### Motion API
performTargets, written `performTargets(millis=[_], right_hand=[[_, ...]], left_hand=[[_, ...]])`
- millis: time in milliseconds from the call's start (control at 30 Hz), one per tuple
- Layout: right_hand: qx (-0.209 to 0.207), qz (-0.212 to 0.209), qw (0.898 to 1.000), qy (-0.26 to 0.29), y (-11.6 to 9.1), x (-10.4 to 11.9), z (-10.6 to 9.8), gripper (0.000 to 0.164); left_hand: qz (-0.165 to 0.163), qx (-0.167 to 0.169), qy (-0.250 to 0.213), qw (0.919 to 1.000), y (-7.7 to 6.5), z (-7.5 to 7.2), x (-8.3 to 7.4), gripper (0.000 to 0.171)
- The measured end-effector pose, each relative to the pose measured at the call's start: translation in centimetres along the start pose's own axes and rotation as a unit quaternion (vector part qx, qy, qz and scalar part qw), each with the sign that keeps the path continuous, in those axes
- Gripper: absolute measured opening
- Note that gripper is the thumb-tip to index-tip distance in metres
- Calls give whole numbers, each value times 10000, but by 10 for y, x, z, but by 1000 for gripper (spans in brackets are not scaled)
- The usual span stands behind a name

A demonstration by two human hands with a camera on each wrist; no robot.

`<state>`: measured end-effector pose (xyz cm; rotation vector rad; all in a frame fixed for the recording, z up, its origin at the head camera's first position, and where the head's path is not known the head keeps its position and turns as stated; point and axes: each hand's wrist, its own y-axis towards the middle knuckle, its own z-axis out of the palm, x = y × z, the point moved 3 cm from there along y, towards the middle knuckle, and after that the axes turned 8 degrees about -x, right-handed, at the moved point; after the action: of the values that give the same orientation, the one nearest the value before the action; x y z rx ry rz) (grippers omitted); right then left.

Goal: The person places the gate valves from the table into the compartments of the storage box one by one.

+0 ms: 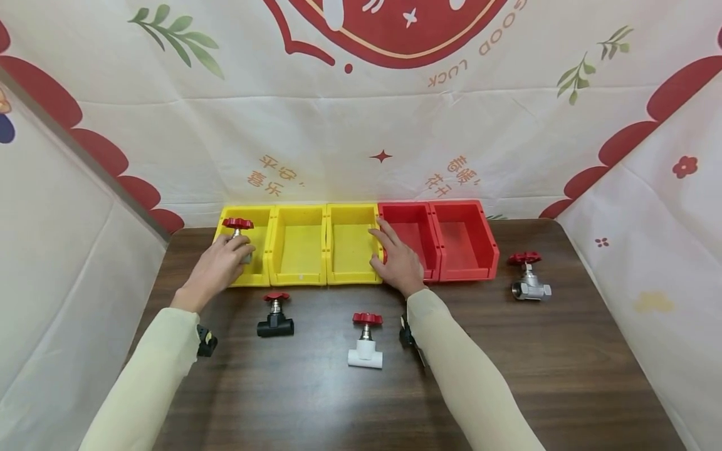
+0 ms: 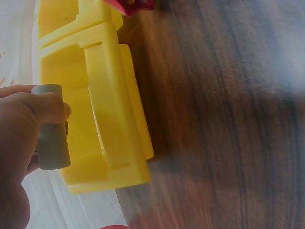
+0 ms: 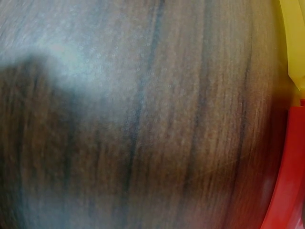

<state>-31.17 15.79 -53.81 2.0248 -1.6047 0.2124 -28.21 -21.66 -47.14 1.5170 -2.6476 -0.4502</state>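
Read "平安喜乐" [image 1: 272,173] on backdrop cloth [image 1: 338,138], above-left of rightmost yellow bin [image 1: 352,277] | read "GOOD LUCK" [image 1: 492,44], right-to-left, same cloth, high above-right of bin | could not securely read orange characters [image 1: 453,175], lower above-right of bin

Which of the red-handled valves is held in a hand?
The grey-bodied valve, held in the left hand at the leftmost yellow bin. The black-bodied valve, white-bodied valve and metal-bodied valve rest on the table.

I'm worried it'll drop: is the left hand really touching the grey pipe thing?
Touching. The left wrist view shows the left hand gripping the grey pipe, one digit curled across its front with no gap.
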Motion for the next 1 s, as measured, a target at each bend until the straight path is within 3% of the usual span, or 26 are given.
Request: performTargets(millis=[200,400,1000], right_hand=[[-1,35,10000,37,-1,0,1,73],[-1,12,10000,70,1,2,0,72],[70,71,9999,42,1,2,-1,72]], left_hand=[[-75,237,-220,9995,9,4,0,40],[-303,517,-109,9981,15,10,5,41],[-508,1022,-340,9929,20,29,9,37]])
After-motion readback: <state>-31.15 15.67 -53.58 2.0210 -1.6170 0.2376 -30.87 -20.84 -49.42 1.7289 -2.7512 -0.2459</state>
